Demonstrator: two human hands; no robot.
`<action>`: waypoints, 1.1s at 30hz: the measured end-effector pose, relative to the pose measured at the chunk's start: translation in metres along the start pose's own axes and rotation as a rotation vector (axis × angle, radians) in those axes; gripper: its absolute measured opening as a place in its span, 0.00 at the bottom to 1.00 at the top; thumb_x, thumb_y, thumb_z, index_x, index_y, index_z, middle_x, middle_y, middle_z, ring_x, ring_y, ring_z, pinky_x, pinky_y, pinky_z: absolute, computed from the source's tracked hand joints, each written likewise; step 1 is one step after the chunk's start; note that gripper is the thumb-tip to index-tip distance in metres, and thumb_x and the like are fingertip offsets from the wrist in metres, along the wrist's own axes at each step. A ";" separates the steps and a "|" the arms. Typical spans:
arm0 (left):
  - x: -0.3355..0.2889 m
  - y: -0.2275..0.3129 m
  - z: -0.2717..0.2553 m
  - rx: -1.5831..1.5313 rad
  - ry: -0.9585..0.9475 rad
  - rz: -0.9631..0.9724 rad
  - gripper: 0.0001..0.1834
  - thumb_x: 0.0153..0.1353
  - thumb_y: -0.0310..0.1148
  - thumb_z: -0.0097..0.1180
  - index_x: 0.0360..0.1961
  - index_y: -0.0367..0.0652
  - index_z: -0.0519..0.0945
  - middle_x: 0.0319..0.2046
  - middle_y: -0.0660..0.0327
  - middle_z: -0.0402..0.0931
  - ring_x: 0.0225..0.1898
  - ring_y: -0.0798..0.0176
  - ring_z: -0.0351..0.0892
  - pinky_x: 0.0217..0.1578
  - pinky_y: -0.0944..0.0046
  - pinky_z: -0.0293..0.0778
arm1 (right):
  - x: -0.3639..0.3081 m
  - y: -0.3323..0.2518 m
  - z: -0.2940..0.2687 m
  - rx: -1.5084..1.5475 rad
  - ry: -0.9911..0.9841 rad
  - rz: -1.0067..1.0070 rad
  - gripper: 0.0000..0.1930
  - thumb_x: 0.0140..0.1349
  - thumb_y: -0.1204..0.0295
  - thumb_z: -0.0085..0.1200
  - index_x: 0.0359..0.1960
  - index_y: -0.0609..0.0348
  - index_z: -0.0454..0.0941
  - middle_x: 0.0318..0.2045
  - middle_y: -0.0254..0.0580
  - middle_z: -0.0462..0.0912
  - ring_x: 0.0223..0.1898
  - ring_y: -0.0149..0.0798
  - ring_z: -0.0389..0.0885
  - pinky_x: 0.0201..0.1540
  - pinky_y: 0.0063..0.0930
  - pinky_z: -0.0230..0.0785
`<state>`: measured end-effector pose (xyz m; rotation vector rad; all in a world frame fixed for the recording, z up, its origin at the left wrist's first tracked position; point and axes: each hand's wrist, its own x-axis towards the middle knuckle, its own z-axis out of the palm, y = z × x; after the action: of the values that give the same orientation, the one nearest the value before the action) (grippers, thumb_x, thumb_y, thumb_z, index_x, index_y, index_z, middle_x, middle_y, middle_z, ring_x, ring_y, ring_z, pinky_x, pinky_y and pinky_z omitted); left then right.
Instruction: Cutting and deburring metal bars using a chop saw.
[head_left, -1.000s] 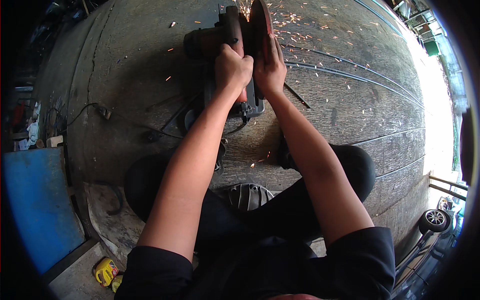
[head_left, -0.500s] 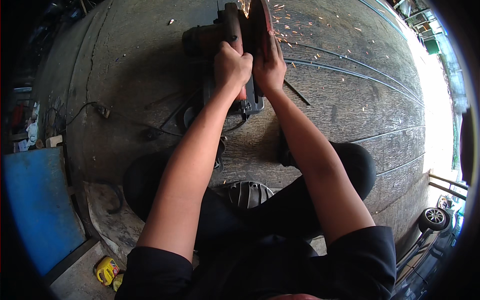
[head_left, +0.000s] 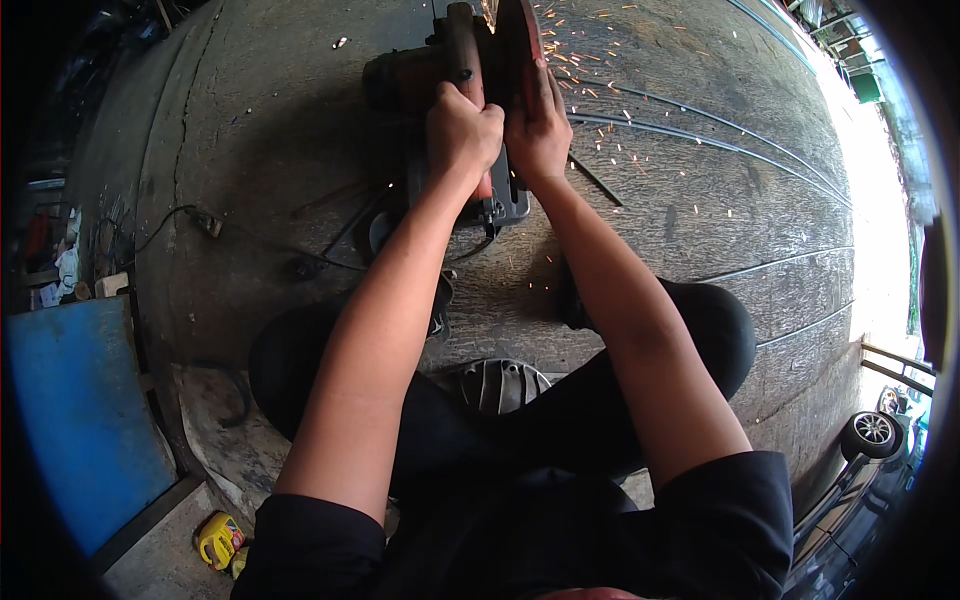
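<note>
- The left hand (head_left: 463,135) is wrapping its fingers closely around the worn red bar-shaped handle (head_left: 462,50); their tips are hiding from view.
- The right hand (head_left: 538,140) is holding its visible fingers nearly straight and close together, pressing along the right side of the round dark-red blade guard (head_left: 524,50); whether thumb and fingers are closing on its edge, I cannot tell.
- The dark, red-tinted cut-off saw (head_left: 405,80), with handle and guard, is standing at the top centre, beyond the knees, its grey metal base (head_left: 514,208) resting on the rough grey-brown floor (head_left: 650,240).
- Orange sparks (head_left: 585,60) are flying beside the guard, mostly to its right.
- Long thin grey metal rods (head_left: 720,146) are stretching across the floor on the right.
- A short dark rod (head_left: 596,181) is lying just beside the right wrist.
- A round ribbed grey metal piece (head_left: 505,384) is showing between the black-clothed legs (head_left: 700,335).
- A yellow plastic container (head_left: 218,540) is sitting at lower left, near a blue flat panel (head_left: 85,410).
</note>
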<state>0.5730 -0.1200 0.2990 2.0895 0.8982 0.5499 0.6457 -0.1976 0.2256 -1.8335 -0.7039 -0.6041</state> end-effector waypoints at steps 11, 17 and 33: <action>-0.002 0.001 -0.001 -0.023 -0.013 -0.027 0.20 0.49 0.32 0.57 0.37 0.25 0.71 0.32 0.32 0.77 0.39 0.35 0.80 0.43 0.49 0.76 | -0.003 0.004 0.002 -0.053 -0.015 0.010 0.28 0.59 0.70 0.52 0.64 0.49 0.66 0.55 0.61 0.73 0.48 0.60 0.78 0.44 0.44 0.76; 0.000 -0.002 0.000 -0.010 0.006 0.008 0.20 0.48 0.33 0.57 0.36 0.25 0.71 0.32 0.33 0.77 0.39 0.36 0.80 0.43 0.49 0.76 | -0.002 0.003 0.001 -0.055 -0.016 -0.002 0.29 0.58 0.70 0.52 0.64 0.49 0.65 0.55 0.61 0.73 0.48 0.61 0.78 0.44 0.44 0.76; -0.003 0.001 -0.001 0.002 -0.004 -0.015 0.19 0.49 0.33 0.57 0.37 0.27 0.71 0.33 0.33 0.77 0.40 0.35 0.80 0.43 0.49 0.76 | -0.004 0.003 0.001 -0.059 -0.019 0.013 0.28 0.59 0.70 0.52 0.64 0.49 0.65 0.55 0.61 0.73 0.49 0.61 0.78 0.45 0.44 0.75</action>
<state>0.5707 -0.1222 0.2999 2.0828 0.9119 0.5365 0.6452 -0.1980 0.2206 -1.8989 -0.6926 -0.6055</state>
